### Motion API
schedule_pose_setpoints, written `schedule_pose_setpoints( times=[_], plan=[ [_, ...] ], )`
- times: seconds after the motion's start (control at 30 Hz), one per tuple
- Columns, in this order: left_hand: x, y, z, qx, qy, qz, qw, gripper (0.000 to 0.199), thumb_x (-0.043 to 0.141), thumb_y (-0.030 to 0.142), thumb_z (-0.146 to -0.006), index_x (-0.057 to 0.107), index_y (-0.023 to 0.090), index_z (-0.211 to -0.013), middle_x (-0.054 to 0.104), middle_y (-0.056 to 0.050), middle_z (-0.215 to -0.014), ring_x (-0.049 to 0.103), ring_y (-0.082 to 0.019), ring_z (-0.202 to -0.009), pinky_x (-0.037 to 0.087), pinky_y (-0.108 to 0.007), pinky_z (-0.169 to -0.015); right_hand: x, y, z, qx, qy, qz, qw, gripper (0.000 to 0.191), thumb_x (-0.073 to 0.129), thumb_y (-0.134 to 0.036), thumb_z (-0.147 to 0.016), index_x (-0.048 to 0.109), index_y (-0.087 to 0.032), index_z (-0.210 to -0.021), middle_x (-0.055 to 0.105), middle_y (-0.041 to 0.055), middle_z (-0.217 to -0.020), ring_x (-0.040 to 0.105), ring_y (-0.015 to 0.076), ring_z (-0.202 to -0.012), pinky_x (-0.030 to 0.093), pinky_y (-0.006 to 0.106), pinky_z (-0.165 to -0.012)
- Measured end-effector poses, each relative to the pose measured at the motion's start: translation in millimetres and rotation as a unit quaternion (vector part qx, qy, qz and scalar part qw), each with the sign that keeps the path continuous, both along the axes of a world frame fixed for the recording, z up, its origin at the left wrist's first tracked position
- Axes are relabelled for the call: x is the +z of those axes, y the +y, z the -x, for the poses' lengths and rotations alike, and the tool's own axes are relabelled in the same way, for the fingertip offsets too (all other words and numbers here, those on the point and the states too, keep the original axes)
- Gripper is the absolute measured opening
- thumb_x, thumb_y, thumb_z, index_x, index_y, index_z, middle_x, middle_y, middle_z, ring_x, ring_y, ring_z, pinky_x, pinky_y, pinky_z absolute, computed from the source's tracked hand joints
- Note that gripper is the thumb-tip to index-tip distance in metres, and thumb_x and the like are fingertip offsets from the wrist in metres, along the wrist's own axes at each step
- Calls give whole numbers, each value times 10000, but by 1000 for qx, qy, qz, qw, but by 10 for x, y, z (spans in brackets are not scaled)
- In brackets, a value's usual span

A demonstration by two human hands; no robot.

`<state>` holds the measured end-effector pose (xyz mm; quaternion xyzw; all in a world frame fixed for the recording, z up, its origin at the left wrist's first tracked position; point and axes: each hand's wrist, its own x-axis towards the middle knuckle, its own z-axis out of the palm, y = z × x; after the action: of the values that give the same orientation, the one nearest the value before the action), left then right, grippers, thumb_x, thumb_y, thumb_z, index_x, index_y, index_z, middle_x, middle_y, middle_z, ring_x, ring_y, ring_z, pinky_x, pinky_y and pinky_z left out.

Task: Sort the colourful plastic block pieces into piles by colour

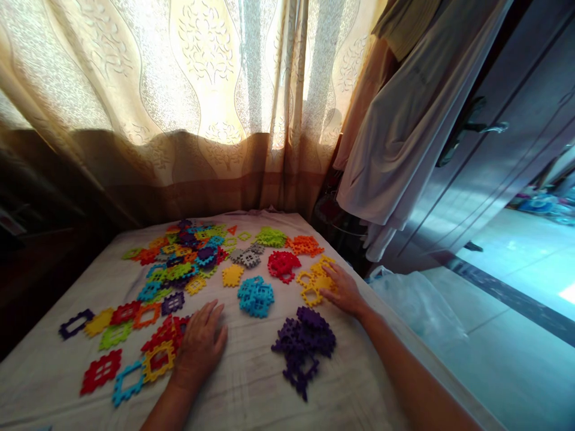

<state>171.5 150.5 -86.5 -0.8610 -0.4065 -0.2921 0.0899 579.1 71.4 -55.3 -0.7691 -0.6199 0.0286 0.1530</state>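
our right hand (344,290) is on the yellow pieces (320,280) — can't tell if it's pinching any. left hand (202,334) lies open by the red pieces (156,339); we'd nudge gently, clear of the purple pile (300,339).

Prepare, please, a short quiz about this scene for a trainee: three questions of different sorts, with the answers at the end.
1. Multiple choice. The person's right grip touches:
a) grey pieces
b) yellow pieces
c) dark purple pieces

2. True or false? The light-green pile lies farther from the camera than the dark purple pile.

3. Fill in the missing word. Beyond the far edge of the cloth-covered surface hangs a patterned ____.

Key: 1 b; 2 true; 3 curtain.
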Motion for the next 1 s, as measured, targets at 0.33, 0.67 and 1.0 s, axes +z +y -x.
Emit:
schedule_pose_setpoints(
  times=[0.33, 0.67, 1.0],
  plan=[
    [12, -4, -5, 2, 6, 4, 1000, 407, 449, 288, -886, 510, 178, -1274, 575, -142, -1300, 537, -285, -1205, 443, -478, -1027, 15, 51, 318, 4, -56, 6, 998, 550, 562, -458, -866, 503, -294, -1387, 382, 137, -1506, 302, 325, -1399, 148, 590, -1107],
    [28, -37, -11, 6, 4, 0, 1000, 409, 463, 260, -875, 516, 165, -1269, 575, -144, -1300, 532, -285, -1206, 449, -483, -1023, 283, -437, 860, 217, -9, -99, 971, 606, 581, -556, -830, 530, -272, -1362, 396, 128, -1499, 360, 338, -1360, 242, 556, -1107],
    [31, -39, -16, 6, 0, -5, 1000, 397, 461, 258, -875, 530, 174, -1256, 587, -137, -1289, 539, -283, -1198, 441, -488, -1027, 162, -601, 1226, 298, -7, -1, 954, 591, 643, -463, -776, 533, -361, -1348, 428, 108, -1484, 345, 358, -1367, 69, 649, -1100]
  ],
)
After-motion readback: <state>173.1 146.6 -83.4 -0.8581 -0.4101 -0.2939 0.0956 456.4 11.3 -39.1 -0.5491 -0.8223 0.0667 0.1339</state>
